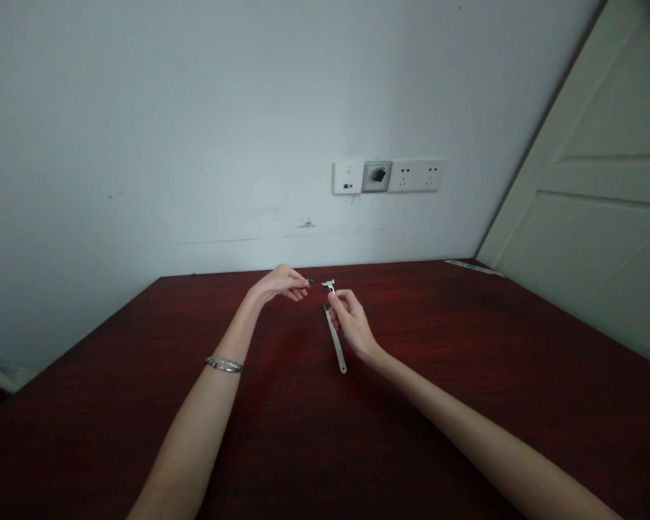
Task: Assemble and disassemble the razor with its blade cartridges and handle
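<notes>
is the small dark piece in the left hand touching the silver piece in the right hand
Apart: the head view shows a gap, with dark red tabletop visible between the small dark piece and the silver piece.

The row of wall sockets, with a small black piece in its grey-framed unit, sits on a pale wall, with dark scuffs below and left of it, a panelled door to its right, the dark red counter beneath it, and a thin pale strip below and right.

left grip pinches, wrist bent; right grip pinches too, lower fingers seemingly curled.
</notes>
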A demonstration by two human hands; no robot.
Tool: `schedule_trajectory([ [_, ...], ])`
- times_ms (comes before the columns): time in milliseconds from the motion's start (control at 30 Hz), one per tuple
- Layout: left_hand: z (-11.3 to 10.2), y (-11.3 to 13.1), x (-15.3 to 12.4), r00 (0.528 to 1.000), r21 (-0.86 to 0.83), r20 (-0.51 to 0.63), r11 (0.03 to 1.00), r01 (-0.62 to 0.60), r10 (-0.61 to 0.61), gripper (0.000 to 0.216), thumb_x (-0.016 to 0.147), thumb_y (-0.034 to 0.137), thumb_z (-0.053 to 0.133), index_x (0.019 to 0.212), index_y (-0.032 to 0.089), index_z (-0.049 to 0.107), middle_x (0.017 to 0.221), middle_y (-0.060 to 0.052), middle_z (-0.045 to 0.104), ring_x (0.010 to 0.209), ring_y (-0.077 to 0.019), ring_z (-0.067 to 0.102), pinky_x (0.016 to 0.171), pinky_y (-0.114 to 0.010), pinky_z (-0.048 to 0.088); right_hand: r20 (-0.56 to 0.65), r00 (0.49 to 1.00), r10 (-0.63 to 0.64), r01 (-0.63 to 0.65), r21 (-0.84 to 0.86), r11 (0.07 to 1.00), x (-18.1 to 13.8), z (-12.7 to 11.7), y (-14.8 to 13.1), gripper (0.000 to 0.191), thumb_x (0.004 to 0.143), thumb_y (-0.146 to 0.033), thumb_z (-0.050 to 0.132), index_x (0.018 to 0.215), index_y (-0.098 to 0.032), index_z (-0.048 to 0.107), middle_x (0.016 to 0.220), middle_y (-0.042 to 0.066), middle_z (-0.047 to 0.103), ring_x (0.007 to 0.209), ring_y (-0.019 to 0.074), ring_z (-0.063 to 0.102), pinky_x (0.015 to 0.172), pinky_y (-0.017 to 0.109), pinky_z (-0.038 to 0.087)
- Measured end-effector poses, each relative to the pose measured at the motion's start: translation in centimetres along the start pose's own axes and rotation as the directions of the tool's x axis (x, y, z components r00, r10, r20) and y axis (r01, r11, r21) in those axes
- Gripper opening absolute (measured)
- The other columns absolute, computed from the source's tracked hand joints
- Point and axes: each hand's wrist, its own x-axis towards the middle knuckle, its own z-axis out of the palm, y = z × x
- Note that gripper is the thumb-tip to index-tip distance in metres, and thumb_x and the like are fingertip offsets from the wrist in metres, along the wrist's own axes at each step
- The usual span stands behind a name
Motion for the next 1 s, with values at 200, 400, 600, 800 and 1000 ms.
schedule_trajectory([
  [200,-0.7,-1.9,1.0,0.988,0.257,-0.027,0.954,0.152,-0.15,0.016,0.064,0.024,0.07,0.064,0.009,0.064,0.064,-0.011,0.068,0.055,-0.017,0.064,0.053,-0.025,0.05,0.042,0.999,0.035,-0.036,0.013,0.999,0.1,0.1,0.5,0.029,0.075,-0.046,0.056,0.084,-0.022,0.042,0.055,-0.008,0.05,0.043,0.0082,0.045,0.042,0.02,0.035],
  [400,-1.3,-3.7,1.5,0.983,0.466,0.017,0.871,0.153,-0.182,0.006,0.059,0.017,0.066,0.057,0.011,0.064,0.049,-0.006,0.062,0.048,-0.0154,0.06,0.046,-0.022,0.047,0.019,0.998,0.051,-0.051,-0.034,0.998,0.0,0.1,0.2,0.03,0.075,-0.049,0.056,0.078,-0.019,0.049,0.064,-0.003,0.055,0.053,0.0109,0.052,0.049,0.023,0.043],
  [600,-1.1,-3.9,0.9,0.974,0.534,0.076,0.834,0.14,-0.212,0.005,0.056,0.012,0.062,0.057,0.012,0.066,0.052,-0.006,0.062,0.049,-0.0153,0.058,0.045,-0.022,0.046,-0.031,0.999,-0.023,0.016,-0.21,0.978,0.4,-0.5,0.2,0.028,0.076,-0.044,0.056,0.073,-0.017,0.061,0.068,0.0,0.058,0.064,0.0136,0.052,0.063,0.026,0.042],
  [800,-1.4,-4.1,1.4,0.98,0.618,0.079,0.781,0.094,-0.181,0.013,0.057,0.015,0.061,0.064,0.012,0.07,0.055,-0.004,0.063,0.05,-0.0123,0.055,0.046,-0.02,0.041,-0.028,0.999,-0.019,0.012,-0.229,0.973,0.7,-0.5,-0.3,0.027,0.075,-0.04,0.057,0.077,-0.015,0.067,0.078,0.005,0.066,0.076,0.0176,0.058,0.073,0.028,0.043],
  [1000,-1.5,-4.4,1.4,0.976,0.655,0.114,0.752,0.068,-0.187,0.016,0.056,0.016,0.06,0.068,0.011,0.07,0.061,-0.006,0.065,0.052,-0.0126,0.055,0.045,-0.019,0.036,-0.016,1.0,-0.025,0.021,-0.234,0.972,0.8,-0.6,-0.2,0.031,0.075,-0.04,0.057,0.082,-0.012,0.068,0.081,0.007,0.068,0.077,0.0179,0.06,0.073,0.029,0.044],
])
